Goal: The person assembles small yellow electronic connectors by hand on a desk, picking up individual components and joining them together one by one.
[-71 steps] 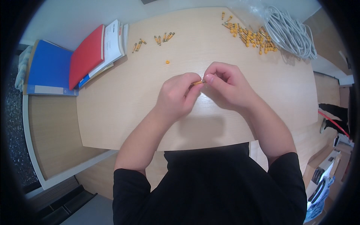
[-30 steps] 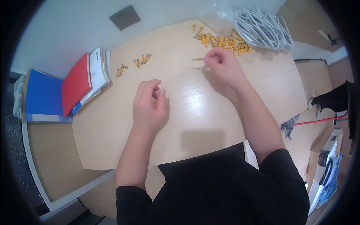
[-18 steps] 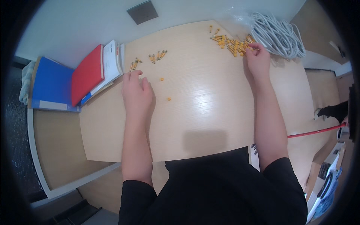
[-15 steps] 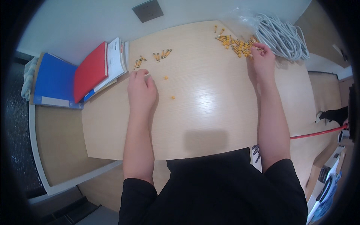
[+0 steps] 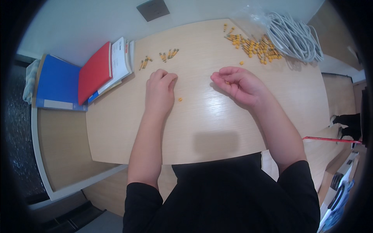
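Observation:
My left hand (image 5: 159, 91) rests over the table, thumb and fingertips pinched together; whatever they hold, if anything, is hidden. Just below its fingertips lies a small yellow piece (image 5: 180, 99). My right hand (image 5: 241, 85) is half turned up, its fingers curled loosely around a small yellow piece (image 5: 228, 82) of which only a bit shows. Beyond it, one loose yellow piece (image 5: 241, 63) lies apart from a pile of small yellow-headed pieces with dark metal shanks (image 5: 256, 48). Similar slim yellow-and-dark pieces (image 5: 168, 55) lie in small groups beyond my left hand.
A coil of grey cable (image 5: 293, 37) in clear plastic lies at the table's far right corner. Blue (image 5: 58, 81) and red (image 5: 95, 72) folders with papers stand along the left edge. A wall plate (image 5: 153, 9) is at the back. A red cord-like line (image 5: 330, 139) runs at the right.
My right hand has come from the pile toward the middle, turning palm up. My left hand has shifted right, over where a yellow piece lay. A loose yellow piece now shows near the pile.

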Action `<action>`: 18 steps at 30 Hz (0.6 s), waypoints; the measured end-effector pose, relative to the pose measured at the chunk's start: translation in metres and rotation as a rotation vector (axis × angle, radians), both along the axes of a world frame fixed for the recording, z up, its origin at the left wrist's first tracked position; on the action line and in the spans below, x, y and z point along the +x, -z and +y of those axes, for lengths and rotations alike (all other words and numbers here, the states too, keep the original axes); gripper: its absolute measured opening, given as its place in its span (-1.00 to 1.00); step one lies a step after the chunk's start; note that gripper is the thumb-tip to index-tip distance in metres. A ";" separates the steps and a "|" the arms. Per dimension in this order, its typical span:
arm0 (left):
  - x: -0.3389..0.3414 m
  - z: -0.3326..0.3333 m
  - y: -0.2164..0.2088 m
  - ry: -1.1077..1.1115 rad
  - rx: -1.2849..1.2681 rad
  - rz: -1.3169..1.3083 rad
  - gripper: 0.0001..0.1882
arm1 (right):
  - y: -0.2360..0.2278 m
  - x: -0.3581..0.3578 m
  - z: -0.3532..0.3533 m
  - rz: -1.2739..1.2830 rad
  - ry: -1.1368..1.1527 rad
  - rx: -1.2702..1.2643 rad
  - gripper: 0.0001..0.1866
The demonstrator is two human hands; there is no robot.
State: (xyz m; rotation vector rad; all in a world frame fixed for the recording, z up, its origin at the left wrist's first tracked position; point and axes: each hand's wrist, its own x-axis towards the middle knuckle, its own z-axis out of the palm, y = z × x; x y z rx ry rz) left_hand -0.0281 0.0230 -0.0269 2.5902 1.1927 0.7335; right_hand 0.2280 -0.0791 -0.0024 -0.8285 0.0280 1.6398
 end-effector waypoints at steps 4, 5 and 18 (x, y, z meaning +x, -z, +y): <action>0.000 0.004 0.002 0.001 -0.042 -0.010 -0.78 | 0.009 0.006 0.000 -0.145 -0.134 0.076 -0.79; 0.002 0.006 0.003 -0.001 -0.029 -0.056 -0.76 | 0.011 0.008 0.000 -0.164 -0.146 0.091 -0.83; 0.008 0.034 0.017 -0.113 0.086 0.095 -0.53 | 0.004 -0.004 0.003 -0.402 -0.101 0.077 -0.83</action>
